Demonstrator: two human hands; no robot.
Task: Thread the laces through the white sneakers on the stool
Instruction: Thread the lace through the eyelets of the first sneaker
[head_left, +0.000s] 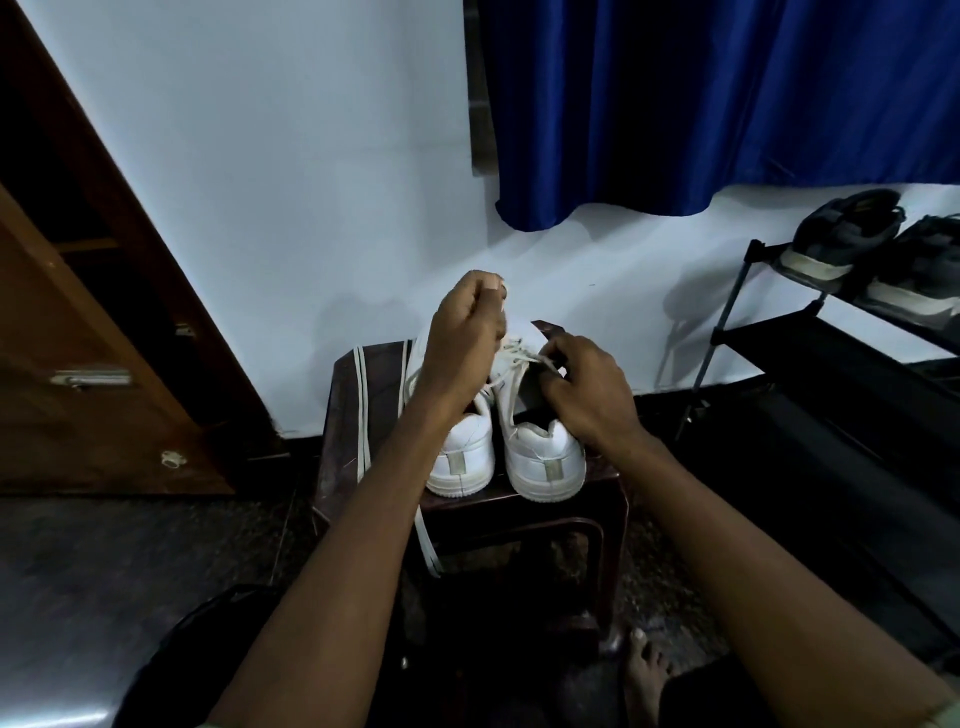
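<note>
Two white sneakers stand heel-first toward me on a dark brown stool (519, 512). The left sneaker (465, 457) is partly hidden by my left forearm. The right sneaker (545, 457) has a white lace (524, 356) crossing its upper eyelets. My left hand (467, 338) is raised above the shoes, fingers curled, pinching a lace end pulled upward. My right hand (587, 389) holds the right sneaker's tongue and side, fingers curled at the lace. A loose white lace (361, 415) lies over the stool's left side and hangs off its front.
A brown wooden door (78, 364) stands at left. A black shoe rack (831, 332) with grey shoes (852, 234) is at right, under a blue curtain (727, 104). A white wall lies behind the stool. My bare foot (644, 670) rests on the dark floor.
</note>
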